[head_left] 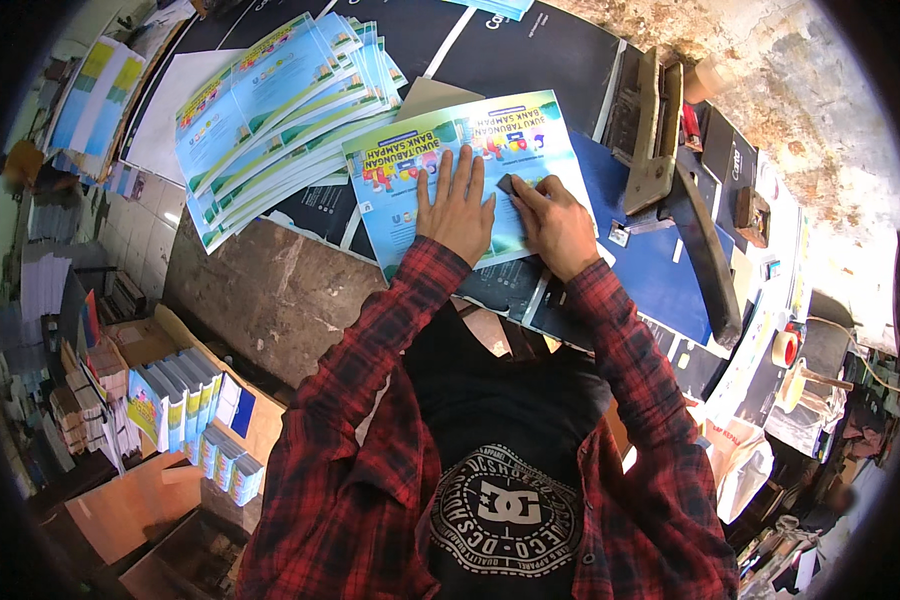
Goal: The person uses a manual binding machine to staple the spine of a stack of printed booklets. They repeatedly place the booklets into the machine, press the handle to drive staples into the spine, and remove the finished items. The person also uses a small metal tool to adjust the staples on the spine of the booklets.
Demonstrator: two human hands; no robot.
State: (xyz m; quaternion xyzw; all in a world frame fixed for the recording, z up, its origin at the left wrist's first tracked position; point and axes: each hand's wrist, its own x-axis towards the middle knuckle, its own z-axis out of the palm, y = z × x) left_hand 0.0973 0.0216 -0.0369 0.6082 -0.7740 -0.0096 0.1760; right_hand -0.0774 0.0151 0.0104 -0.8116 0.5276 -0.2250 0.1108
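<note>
A blue, green and yellow printed sheet point(532, 125) lies on the worktable in front of me, its large lettering upside down from my side. My left hand point(457, 215) rests flat on its middle, fingers stretched out and holding nothing. Just to the right, my right hand point(560, 228) pinches a small dark flat block point(506, 185) against the sheet. Left of the sheet, a fanned pile of matching printed sheets point(270, 110) spreads across the table. A piece of grey-brown board point(440, 97) shows from under the sheet's far edge.
On the right stands a metal bench tool point(655, 140) with a long black lever point(708, 260) reaching toward me. A small wooden block point(752, 215) and an orange tape roll point(785, 348) lie farther right. Lower left, a cardboard box point(255, 410) holds several booklets point(175, 395).
</note>
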